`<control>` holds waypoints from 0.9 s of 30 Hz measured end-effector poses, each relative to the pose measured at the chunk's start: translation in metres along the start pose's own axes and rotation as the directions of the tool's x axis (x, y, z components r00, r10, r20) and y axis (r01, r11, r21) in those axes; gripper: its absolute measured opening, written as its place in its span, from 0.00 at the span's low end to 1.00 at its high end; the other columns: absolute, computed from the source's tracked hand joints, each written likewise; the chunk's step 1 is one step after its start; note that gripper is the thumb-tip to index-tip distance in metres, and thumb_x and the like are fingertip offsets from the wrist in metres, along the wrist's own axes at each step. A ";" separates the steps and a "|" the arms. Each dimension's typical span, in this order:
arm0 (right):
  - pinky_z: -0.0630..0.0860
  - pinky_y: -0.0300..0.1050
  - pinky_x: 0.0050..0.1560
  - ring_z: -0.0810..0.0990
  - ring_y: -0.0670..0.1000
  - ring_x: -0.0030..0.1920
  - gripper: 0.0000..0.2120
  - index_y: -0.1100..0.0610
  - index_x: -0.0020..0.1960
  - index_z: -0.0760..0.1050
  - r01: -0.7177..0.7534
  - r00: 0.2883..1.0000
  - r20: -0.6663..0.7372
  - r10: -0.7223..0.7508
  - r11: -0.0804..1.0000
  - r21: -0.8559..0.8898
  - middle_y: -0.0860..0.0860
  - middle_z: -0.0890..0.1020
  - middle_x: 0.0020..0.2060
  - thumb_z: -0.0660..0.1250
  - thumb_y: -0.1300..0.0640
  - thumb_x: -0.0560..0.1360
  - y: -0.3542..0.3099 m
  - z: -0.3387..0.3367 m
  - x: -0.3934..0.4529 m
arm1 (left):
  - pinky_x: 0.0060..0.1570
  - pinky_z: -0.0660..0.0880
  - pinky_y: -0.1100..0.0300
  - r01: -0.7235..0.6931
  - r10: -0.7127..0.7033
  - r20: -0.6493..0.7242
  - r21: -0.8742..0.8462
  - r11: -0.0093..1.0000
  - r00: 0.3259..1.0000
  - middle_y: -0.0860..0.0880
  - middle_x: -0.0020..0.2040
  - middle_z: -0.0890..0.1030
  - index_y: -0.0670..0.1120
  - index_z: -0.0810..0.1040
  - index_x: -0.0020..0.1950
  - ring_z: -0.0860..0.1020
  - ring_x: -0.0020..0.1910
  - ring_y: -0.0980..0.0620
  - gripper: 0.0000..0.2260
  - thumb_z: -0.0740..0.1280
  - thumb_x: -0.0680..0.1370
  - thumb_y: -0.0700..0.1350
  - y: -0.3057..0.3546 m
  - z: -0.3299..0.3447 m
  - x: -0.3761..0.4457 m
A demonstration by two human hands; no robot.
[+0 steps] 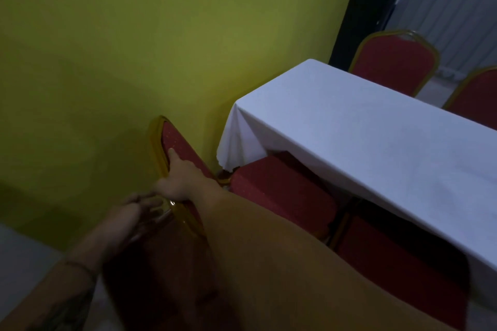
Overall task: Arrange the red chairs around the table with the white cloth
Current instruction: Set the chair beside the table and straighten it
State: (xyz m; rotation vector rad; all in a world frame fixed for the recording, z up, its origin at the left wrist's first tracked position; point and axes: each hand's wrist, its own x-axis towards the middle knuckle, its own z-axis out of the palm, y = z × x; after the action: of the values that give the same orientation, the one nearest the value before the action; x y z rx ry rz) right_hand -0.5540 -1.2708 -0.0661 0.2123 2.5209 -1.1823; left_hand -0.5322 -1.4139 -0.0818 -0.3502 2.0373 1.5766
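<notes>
Already two red padded chairs with gold frames (395, 64) stand upper right behind the white-clothed table (376, 131); our right hand (180, 180) and left hand (131, 212) clasp the gold-framed red chairback (177, 142) at lower centre, its seat partly tucked under.

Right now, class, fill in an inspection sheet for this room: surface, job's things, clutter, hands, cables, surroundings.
Surface: rectangular table under a white cloth, top bare, cloth corner hanging down.
Job's things: red padded chair with gold frame, held by its backrest; its seat part under the cloth. A second red seat beside it. Two more red chairs at the far side.
Clutter: nothing seen.
Hands: right hand in a grip on the backrest's top edge; left hand on the frame, blurred.
Cables: nothing seen.
Surroundings: yellow-green wall, dim light.
</notes>
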 end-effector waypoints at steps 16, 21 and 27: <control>0.78 0.63 0.59 0.79 0.65 0.56 0.26 0.57 0.66 0.67 0.085 0.990 -0.097 -0.102 0.982 -0.167 0.58 0.79 0.55 0.69 0.50 0.72 0.043 0.017 -0.090 | 0.62 0.77 0.45 -0.088 0.119 -0.115 0.242 0.966 0.986 0.43 0.41 0.74 0.43 0.71 0.39 0.75 0.48 0.44 0.12 0.64 0.82 0.44 0.071 0.041 -0.027; 0.73 0.61 0.66 0.75 0.63 0.66 0.38 0.52 0.78 0.58 -0.023 0.999 -0.043 0.018 0.992 -0.121 0.56 0.75 0.66 0.69 0.54 0.71 0.069 0.020 -0.121 | 0.41 0.83 0.52 -0.051 0.103 -0.136 0.341 0.939 0.985 0.42 0.37 0.77 0.41 0.73 0.39 0.78 0.34 0.46 0.10 0.64 0.81 0.39 0.070 0.060 -0.044; 0.75 0.55 0.65 0.77 0.59 0.60 0.33 0.48 0.74 0.67 -0.055 0.998 0.032 0.059 0.991 -0.119 0.53 0.78 0.58 0.72 0.54 0.71 0.110 0.001 -0.152 | 0.46 0.82 0.50 -0.039 0.099 -0.143 0.377 0.925 0.985 0.41 0.39 0.79 0.39 0.73 0.38 0.79 0.34 0.46 0.11 0.64 0.81 0.38 0.065 0.091 -0.065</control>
State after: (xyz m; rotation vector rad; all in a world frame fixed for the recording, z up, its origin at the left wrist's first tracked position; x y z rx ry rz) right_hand -0.3817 -1.1988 -0.0890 0.2298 2.5266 -1.0035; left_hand -0.4890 -1.3166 -0.0086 -0.2684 2.4398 1.1907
